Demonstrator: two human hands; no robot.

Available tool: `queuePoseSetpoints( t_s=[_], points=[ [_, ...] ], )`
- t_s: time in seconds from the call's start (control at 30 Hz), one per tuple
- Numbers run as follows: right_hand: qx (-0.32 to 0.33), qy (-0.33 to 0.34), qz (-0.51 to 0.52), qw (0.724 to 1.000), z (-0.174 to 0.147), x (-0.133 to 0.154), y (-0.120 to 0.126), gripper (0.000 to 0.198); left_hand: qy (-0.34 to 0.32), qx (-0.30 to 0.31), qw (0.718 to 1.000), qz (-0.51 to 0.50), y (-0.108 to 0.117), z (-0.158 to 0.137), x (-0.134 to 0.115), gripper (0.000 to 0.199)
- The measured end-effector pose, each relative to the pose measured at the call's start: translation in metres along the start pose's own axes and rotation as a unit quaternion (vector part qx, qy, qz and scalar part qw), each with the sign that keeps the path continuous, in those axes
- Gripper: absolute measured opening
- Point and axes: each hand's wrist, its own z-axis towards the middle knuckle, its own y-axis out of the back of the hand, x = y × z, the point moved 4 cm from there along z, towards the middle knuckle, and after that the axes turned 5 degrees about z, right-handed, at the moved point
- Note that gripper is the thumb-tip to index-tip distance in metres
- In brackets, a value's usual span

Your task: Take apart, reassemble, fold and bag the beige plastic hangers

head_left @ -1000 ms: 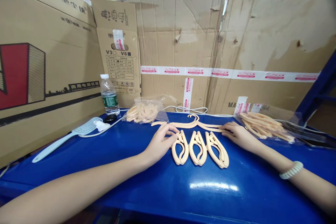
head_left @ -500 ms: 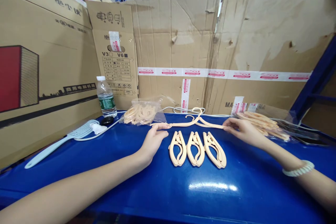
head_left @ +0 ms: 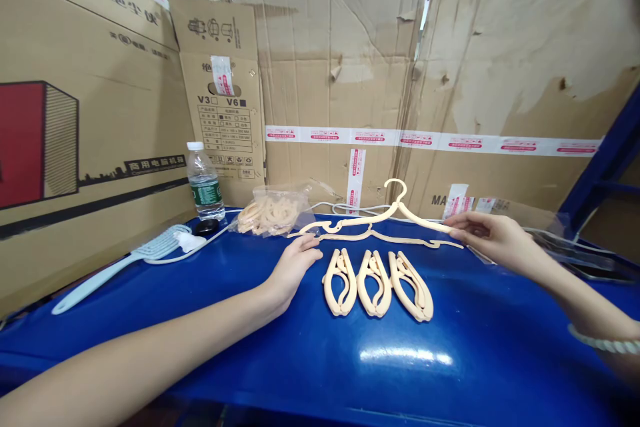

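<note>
An unfolded cream clothes hanger [head_left: 423,217] is raised and tilted at the back of the table, its hook upward. My right hand [head_left: 487,240] pinches its right arm near the end. Below it lies a second unfolded hanger [head_left: 400,239], nearly flat on the table. Over that hanger's left end rest the fingers of my left hand [head_left: 295,267], the thumb apart from them; I see no pinch. In front, side by side, are three folded hangers: left [head_left: 327,290], middle [head_left: 362,290] and right [head_left: 397,280].
Clear bags of cream hanger parts [head_left: 273,210] lie behind my left hand. At left are a water bottle [head_left: 206,190], a black round lid [head_left: 207,227] and a pale blue brush [head_left: 103,278]. Cardboard [head_left: 335,100] walls the back of the blue table [head_left: 300,367]. A white cable runs along the rear.
The upper hanger has lifted at its right and shifted right with my right hand, separating from the lower one. My left hand has barely moved and has come away from the upper hanger.
</note>
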Motion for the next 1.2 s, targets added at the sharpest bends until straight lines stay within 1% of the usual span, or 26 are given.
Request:
queuePoseSetpoints(
  t_s=[0.17,0.27,0.33,0.43,0.5,0.6,0.67,0.73,0.8,0.87,0.97,1.07,1.2],
  points=[
    [0.035,0.058,-0.025,0.997,-0.002,0.016,-0.01,0.041,-0.017,0.027,0.999,-0.004,-0.006,-0.008,-0.005,0.066],
    [0.06,0.095,-0.037,0.993,-0.006,0.024,-0.017,0.037,-0.042,0.052,0.998,0.01,-0.01,-0.014,-0.009,0.073],
    [0.077,0.11,-0.03,0.991,-0.01,0.029,-0.023,0.032,-0.065,0.088,0.994,0.027,-0.013,-0.017,-0.01,0.076],
    [0.104,0.116,-0.004,0.988,-0.015,0.037,-0.032,0.028,-0.109,0.132,0.983,0.06,-0.015,-0.019,-0.009,0.072],
    [0.121,0.117,0.007,0.986,-0.018,0.041,-0.038,0.028,-0.13,0.138,0.978,0.085,-0.015,-0.018,-0.008,0.065],
    [0.128,0.138,-0.002,0.982,-0.021,0.046,-0.044,0.026,-0.129,0.144,0.976,0.104,-0.014,-0.017,-0.006,0.054],
    [0.11,0.172,-0.032,0.978,-0.021,0.049,-0.044,0.023,-0.114,0.143,0.978,0.1,-0.014,-0.016,-0.006,0.051],
    [0.076,0.219,-0.071,0.97,-0.021,0.052,-0.043,0.022,-0.087,0.128,0.984,0.087,-0.012,-0.015,-0.004,0.049],
    [0.039,0.26,-0.126,0.957,-0.021,0.053,-0.041,0.023,-0.059,0.104,0.99,0.069,-0.01,-0.015,-0.003,0.047],
    [0.006,0.278,-0.195,0.941,-0.022,0.054,-0.037,0.026,-0.042,0.082,0.995,0.048,-0.008,-0.014,-0.003,0.047],
    [-0.046,0.256,-0.286,0.922,-0.024,0.052,-0.031,0.031,-0.039,0.074,0.996,0.033,-0.009,-0.016,-0.004,0.045],
    [-0.088,0.217,-0.341,0.91,-0.027,0.05,-0.028,0.032,-0.065,0.08,0.994,0.045,-0.01,-0.018,-0.007,0.043],
    [-0.091,0.211,-0.371,0.9,-0.03,0.051,-0.031,0.032,-0.103,0.077,0.991,0.047,-0.01,-0.02,-0.01,0.041]
  ],
)
